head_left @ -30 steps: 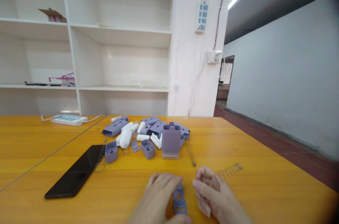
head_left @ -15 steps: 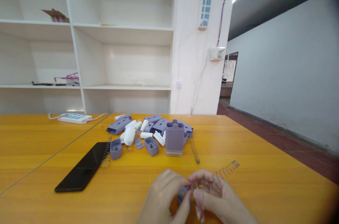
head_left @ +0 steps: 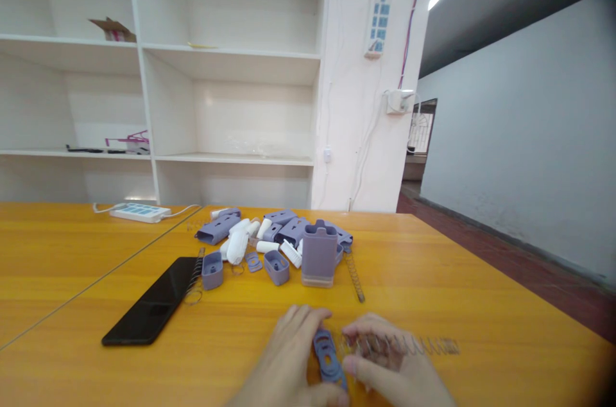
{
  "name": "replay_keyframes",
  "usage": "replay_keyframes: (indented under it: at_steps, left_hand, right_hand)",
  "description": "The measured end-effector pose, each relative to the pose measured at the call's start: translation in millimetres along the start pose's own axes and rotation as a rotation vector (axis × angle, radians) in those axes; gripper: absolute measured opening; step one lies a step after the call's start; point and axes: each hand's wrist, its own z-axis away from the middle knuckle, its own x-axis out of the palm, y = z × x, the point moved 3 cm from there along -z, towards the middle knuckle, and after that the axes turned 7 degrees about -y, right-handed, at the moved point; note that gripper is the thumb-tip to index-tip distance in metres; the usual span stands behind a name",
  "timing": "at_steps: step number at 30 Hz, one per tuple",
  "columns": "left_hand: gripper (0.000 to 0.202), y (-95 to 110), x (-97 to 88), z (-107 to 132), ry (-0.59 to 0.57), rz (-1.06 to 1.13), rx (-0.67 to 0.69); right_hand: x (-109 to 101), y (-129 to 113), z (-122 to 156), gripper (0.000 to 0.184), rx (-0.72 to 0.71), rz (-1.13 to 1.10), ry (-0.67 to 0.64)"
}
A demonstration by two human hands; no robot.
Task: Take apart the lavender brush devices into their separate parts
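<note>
My left hand (head_left: 291, 355) curls around a flat purple plastic piece (head_left: 329, 359) with round holes, its fingers at the far end and thumb at the near end. Close beside it, my right hand (head_left: 397, 362) pinches one end of a metal coil spring (head_left: 423, 346), whose other end sticks out to the right over the tabletop. The spring's held end is partly hidden by my fingers and blurred. Beyond my hands stands an upright purple plastic case (head_left: 319, 254) with a clear base.
A black phone (head_left: 154, 301) lies on the wooden table (head_left: 433, 278) at left, a spring (head_left: 195, 278) against its edge. Several purple shells (head_left: 219, 227), white pieces (head_left: 237, 245) and purple cups (head_left: 276, 267) lie heaped at the back. Another spring (head_left: 355, 275) rests right of the case. A power strip (head_left: 139, 212) sits farther left.
My left hand's fingers have spread along the purple piece, which now shows more fully. The spring in my right hand has swung from slanting upward to nearly level.
</note>
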Motion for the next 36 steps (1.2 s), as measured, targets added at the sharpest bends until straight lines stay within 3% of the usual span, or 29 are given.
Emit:
replay_keyframes:
  at_steps: [3,8,12,15,18,23,27,36]
  left_hand:
    - [0.095,-10.5,4.9,0.6,0.042,0.089,-0.039]
    - [0.071,-18.4,10.4,3.0,0.046,0.153,-0.051]
    - [0.076,-25.9,18.8,1.8,0.054,0.322,-0.018]
    - [0.072,-24.5,26.2,1.4,0.029,0.455,0.065]
    - [0.074,-18.1,26.0,5.3,0.062,0.415,0.07]
    - [0.074,-12.9,20.3,14.2,0.056,0.214,0.079]
    - [0.082,-13.5,23.6,15.7,-0.021,0.247,0.171]
    - [0.071,-3.1,25.7,13.3,-0.013,0.348,0.27]
  right_hand:
    - [3.6,-10.5,1.9,0.026,-0.107,0.091,-0.041]
    - [9.1,-25.6,7.7,0.027,-0.146,0.288,-0.102]
    - [12.1,-26.9,11.8,0.03,-0.272,0.392,-0.169]
    - [12.0,-26.2,13.2,0.028,-0.267,0.421,-0.091]
    - [14.0,-28.2,13.2,0.023,-0.257,0.458,-0.037]
    - [18.0,-30.0,11.9,0.021,-0.29,0.485,-0.104]
    - [17.0,-32.5,14.4,0.023,-0.321,0.483,-0.072]
    - [17.4,-32.4,17.6,0.017,-0.354,0.547,-0.026]
